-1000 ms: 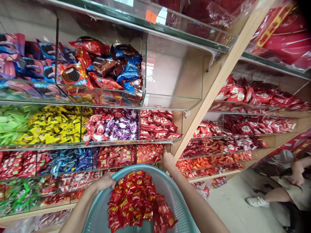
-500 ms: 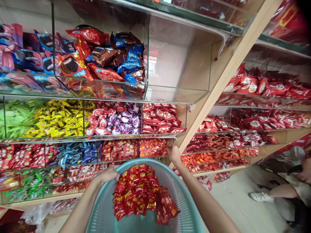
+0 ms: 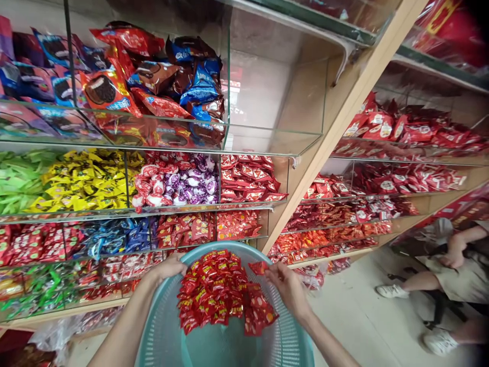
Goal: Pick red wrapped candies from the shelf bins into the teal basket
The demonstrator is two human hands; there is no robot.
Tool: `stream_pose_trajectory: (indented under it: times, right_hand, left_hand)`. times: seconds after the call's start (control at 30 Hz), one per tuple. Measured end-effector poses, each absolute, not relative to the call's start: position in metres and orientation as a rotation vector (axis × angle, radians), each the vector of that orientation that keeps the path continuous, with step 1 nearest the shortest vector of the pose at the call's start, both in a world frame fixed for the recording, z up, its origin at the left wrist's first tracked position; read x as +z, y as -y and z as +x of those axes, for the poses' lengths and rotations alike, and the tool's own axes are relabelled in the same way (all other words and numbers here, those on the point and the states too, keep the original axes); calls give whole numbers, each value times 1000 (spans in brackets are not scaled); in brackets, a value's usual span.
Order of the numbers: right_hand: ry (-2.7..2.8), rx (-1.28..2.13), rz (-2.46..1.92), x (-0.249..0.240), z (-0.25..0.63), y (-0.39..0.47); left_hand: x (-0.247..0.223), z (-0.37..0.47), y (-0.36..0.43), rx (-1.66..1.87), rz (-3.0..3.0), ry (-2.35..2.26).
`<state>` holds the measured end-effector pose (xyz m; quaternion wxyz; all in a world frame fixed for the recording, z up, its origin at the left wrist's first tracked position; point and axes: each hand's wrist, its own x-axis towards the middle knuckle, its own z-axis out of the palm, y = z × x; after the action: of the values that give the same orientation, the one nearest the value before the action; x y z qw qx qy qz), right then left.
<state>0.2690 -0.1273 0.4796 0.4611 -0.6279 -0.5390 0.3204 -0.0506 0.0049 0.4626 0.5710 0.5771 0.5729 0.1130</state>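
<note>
My left hand grips the upper left rim of a teal plastic basket with perforated sides. Over the basket's right side, my right hand pinches a small red candy packet between its fingertips. Inside lie many red candy packets with yellow lettering, heaped in the middle. Beside that heap, on the right, is a smaller group of red packets with orange spots. Similar spotted packets fill a shelf compartment just beyond the basket.
Glass-divided shelves hold yellow-wrapped sweets, purple and white sweets and cookie packs. A slanting wooden upright separates them from more shelves of red packets. At the right, a seated person's legs show above the tiled floor.
My right hand has come back from the lower shelf compartment to above the basket, now with a red packet in its fingers. My left hand stays on the rim.
</note>
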Motion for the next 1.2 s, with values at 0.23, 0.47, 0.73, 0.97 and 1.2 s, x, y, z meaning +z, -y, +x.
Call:
stream_pose_trajectory:
  times: [0.23,0.47,0.73,0.97,1.2]
  right_hand:
    - [1805,649,-1567,489,259,162]
    - [2122,289,-1927,467,267,171]
    - [2459,-240,-2042,442,261,174]
    - [2498,-51,-2144,455,265,160]
    - [2500,-180,-2063,518,282,55]
  left_hand:
    - [459,-52,-6,283,1353,-1299]
    - [468,-49,-5,270,1333,-1317]
    - [460,-53,-7,255,1336,-1298]
    - [465,-49,-4,271,1322,-1313]
    - [471,-48,0,260,1343,-1325]
